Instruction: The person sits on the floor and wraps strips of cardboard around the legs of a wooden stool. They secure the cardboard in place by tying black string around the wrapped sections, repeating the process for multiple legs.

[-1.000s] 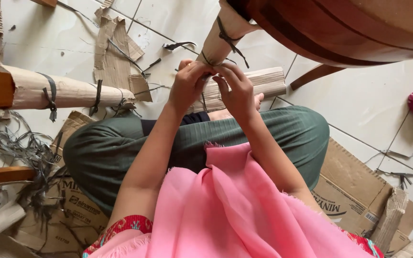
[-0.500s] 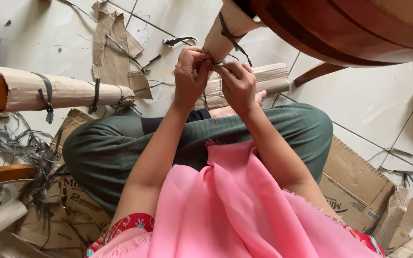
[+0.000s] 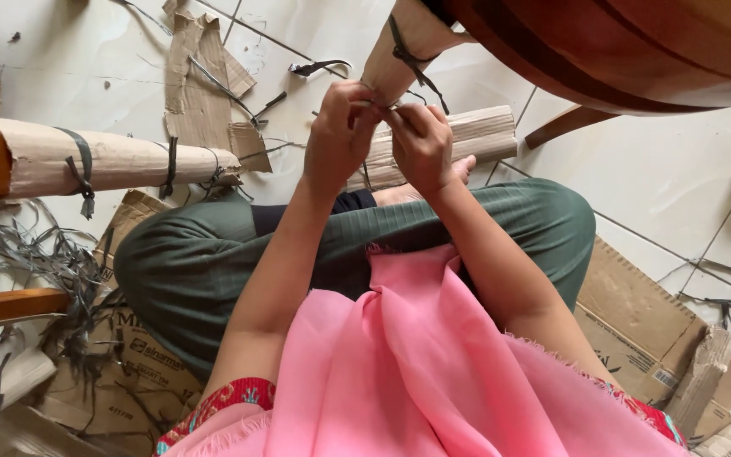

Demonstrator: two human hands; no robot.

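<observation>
cardboard-wrapped chair leg (image 3: pixel 399 51) is slanting down from the wooden seat (image 3: pixel 636 51), a dark strap (image 3: pixel 406 57) tied around it. left hand (image 3: pixel 340 140) and right hand (image 3: pixel 420 144) are pinching the strap end just below that tie; keeping it taut should help.

Floor (image 3: pixel 662 169): pale tiles with dark grout lines. Lying on it: flattened cardboard sheets (image 3: pixel 636 326), torn cardboard scraps (image 3: pixel 200 80), a corrugated roll (image 3: pixel 475 135), and loose dark straps (image 3: pixel 40 258) at left.
</observation>
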